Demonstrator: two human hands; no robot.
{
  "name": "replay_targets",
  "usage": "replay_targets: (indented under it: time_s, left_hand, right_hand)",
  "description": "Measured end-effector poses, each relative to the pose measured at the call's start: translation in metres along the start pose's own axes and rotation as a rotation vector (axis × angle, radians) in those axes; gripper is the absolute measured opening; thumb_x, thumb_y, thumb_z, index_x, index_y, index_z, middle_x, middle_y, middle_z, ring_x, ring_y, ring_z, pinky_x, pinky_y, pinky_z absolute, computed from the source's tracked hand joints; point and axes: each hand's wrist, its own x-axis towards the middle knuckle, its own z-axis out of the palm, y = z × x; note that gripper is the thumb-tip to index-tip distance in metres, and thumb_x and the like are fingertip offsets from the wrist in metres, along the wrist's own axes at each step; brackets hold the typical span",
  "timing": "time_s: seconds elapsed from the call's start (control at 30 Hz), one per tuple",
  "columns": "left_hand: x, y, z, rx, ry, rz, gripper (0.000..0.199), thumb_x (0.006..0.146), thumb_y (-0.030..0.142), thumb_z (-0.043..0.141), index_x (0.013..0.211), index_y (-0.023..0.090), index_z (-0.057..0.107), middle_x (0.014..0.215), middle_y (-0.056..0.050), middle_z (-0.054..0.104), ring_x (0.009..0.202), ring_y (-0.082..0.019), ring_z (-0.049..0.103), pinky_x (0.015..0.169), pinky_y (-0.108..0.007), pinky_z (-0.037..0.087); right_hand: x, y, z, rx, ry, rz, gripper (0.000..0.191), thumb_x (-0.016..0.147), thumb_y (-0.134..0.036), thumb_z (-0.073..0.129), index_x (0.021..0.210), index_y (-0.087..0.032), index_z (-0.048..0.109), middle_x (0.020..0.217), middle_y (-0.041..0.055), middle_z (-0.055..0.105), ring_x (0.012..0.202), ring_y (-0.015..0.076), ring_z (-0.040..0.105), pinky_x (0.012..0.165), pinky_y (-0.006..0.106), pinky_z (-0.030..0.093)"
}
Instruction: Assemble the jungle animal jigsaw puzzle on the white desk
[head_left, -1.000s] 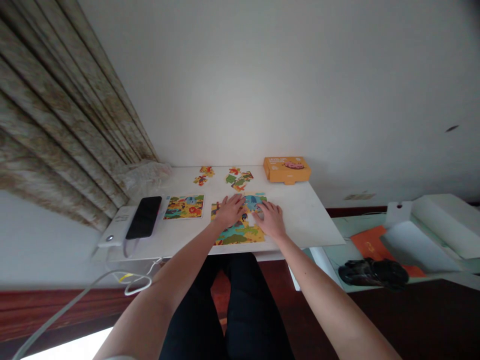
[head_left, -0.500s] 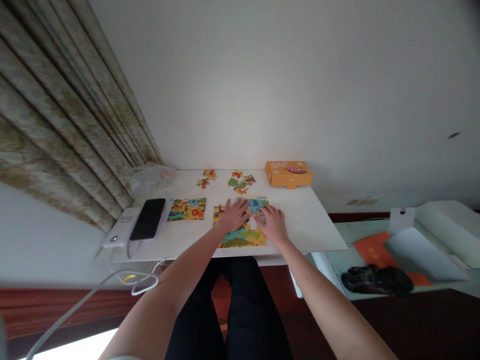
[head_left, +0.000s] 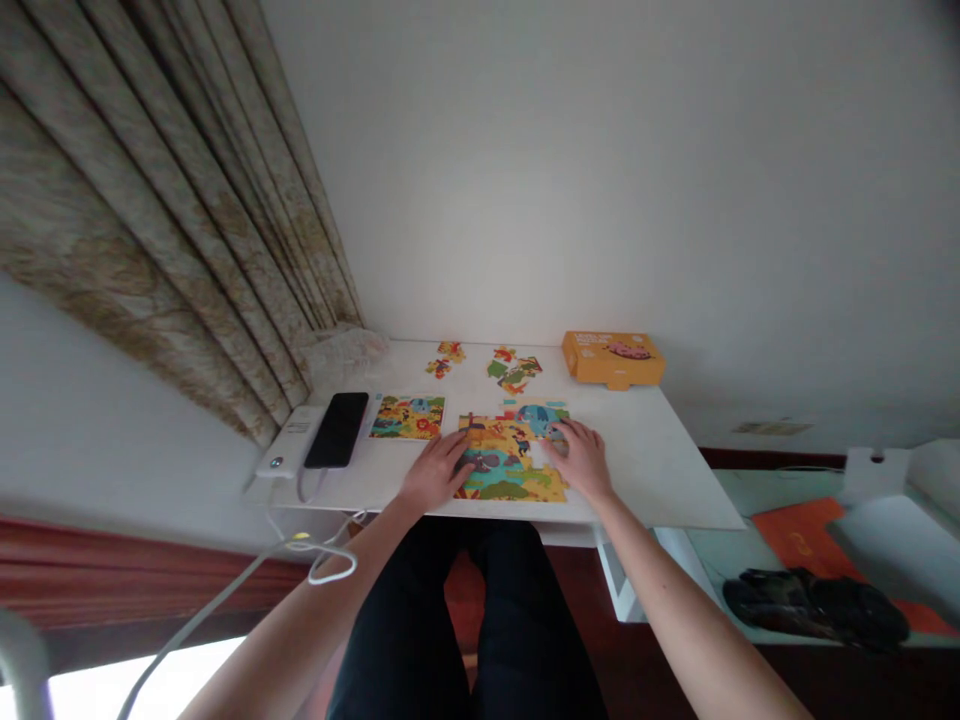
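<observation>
A partly joined jigsaw puzzle (head_left: 499, 488) with an animal scene lies flat at the front of the white table. My left hand (head_left: 433, 472) rests at its left edge, fingers spread and fingertips touching it. At the puzzle's upper right is a blue elephant section (head_left: 534, 418), set slightly off from the rest. My right hand (head_left: 583, 460) is at this section's right side, thumb and fingers apart, fingertips against its edge. A small picture card (head_left: 409, 418) of a similar scene lies left of the puzzle.
Loose puzzle pieces (head_left: 517, 372) and a smaller group of pieces (head_left: 447, 358) lie toward the wall. An orange puzzle box (head_left: 613, 358) stands back right. At left are a phone (head_left: 337, 430), a white device (head_left: 289, 442) with cables and a clear plastic bag (head_left: 345, 360).
My left hand has moved from the top of the puzzle to its left edge, uncovering the middle. My right hand stays by the elephant section. The whole view has shifted.
</observation>
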Motion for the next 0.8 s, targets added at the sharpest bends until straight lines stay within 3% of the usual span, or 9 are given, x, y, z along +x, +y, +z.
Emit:
replay_targets:
  time_s: [0.13, 0.23, 0.53, 0.63, 0.8]
  left_hand:
    - [0.001, 0.005, 0.002, -0.017, 0.014, -0.017, 0.039, 0.099, 0.036, 0.058, 0.134, 0.021, 0.064, 0.148, -0.013, 0.058, 0.140, -0.027, 0.051, 0.124, -0.050, 0.033]
    - [0.003, 0.006, 0.002, -0.037, 0.011, -0.025, 0.039, 0.098, 0.035, 0.059, 0.133, 0.021, 0.064, 0.147, -0.013, 0.059, 0.140, -0.026, 0.052, 0.123, -0.050, 0.034]
    - [0.002, 0.007, -0.001, -0.130, 0.031, -0.042, 0.035, 0.094, 0.031, 0.062, 0.128, 0.020, 0.066, 0.143, -0.013, 0.062, 0.138, -0.027, 0.053, 0.122, -0.051, 0.034]
    - [0.003, 0.007, -0.002, -0.168, 0.023, -0.060, 0.036, 0.093, 0.031, 0.062, 0.127, 0.021, 0.067, 0.142, -0.014, 0.063, 0.137, -0.028, 0.054, 0.122, -0.052, 0.034]
    - [0.004, 0.007, -0.005, -0.203, 0.005, -0.068, 0.042, 0.090, 0.030, 0.064, 0.131, 0.022, 0.066, 0.142, -0.013, 0.063, 0.137, -0.029, 0.054, 0.123, -0.052, 0.033]
  right_hand:
    - [0.015, 0.003, 0.003, 0.160, 0.131, 0.030, 0.038, 0.097, -0.051, 0.053, 0.108, -0.020, 0.073, 0.111, 0.0141, 0.075, 0.107, 0.0300, 0.066, 0.099, 0.046, 0.048]
    - [0.042, -0.020, 0.014, 0.224, 0.167, 0.001, 0.034, 0.097, -0.048, 0.056, 0.101, -0.019, 0.073, 0.103, 0.0136, 0.076, 0.101, 0.0292, 0.068, 0.097, 0.044, 0.050]
    - [0.150, -0.151, 0.102, 0.249, -0.225, -0.165, 0.026, 0.095, -0.034, 0.064, 0.118, -0.023, 0.070, 0.120, 0.0074, 0.074, 0.116, 0.0221, 0.067, 0.104, 0.036, 0.048]
    - [0.172, -0.172, 0.129, 0.224, -0.246, -0.138, 0.030, 0.093, -0.037, 0.068, 0.120, -0.023, 0.070, 0.124, 0.0084, 0.073, 0.118, 0.0241, 0.066, 0.103, 0.036, 0.048]
    - [0.189, -0.185, 0.158, 0.181, -0.207, -0.028, 0.038, 0.088, -0.039, 0.071, 0.124, -0.026, 0.068, 0.125, 0.0102, 0.073, 0.118, 0.0290, 0.064, 0.097, 0.041, 0.050]
